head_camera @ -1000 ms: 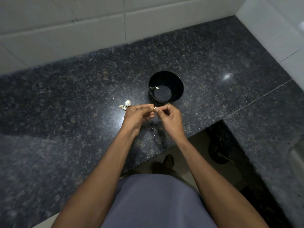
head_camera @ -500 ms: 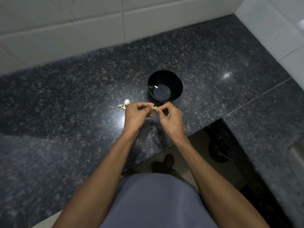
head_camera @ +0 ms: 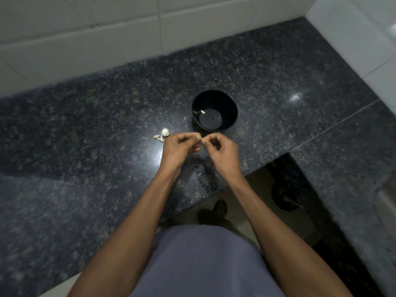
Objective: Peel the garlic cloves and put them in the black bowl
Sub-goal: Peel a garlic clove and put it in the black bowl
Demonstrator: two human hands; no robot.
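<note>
The black bowl [head_camera: 227, 103] stands on the dark granite counter, with one peeled clove [head_camera: 202, 112] lying at its inner left. Just in front of it, my left hand [head_camera: 179, 147] and my right hand [head_camera: 221, 151] meet fingertip to fingertip, both pinching a small garlic clove [head_camera: 201, 139] that is mostly hidden between the fingers. An unpeeled clove with loose skin [head_camera: 164, 132] lies on the counter, just left of my left hand.
The granite counter [head_camera: 85, 146] runs back to a white tiled wall [head_camera: 107, 39] and turns along the right wall. Small skin flakes [head_camera: 186, 118] lie left of the bowl. The counter's front edge is below my wrists, with floor and a sandal [head_camera: 220, 207] beneath.
Both hands stay together in front of the bowl, with only small finger movements on the clove. The bowl and loose clove have not moved.
</note>
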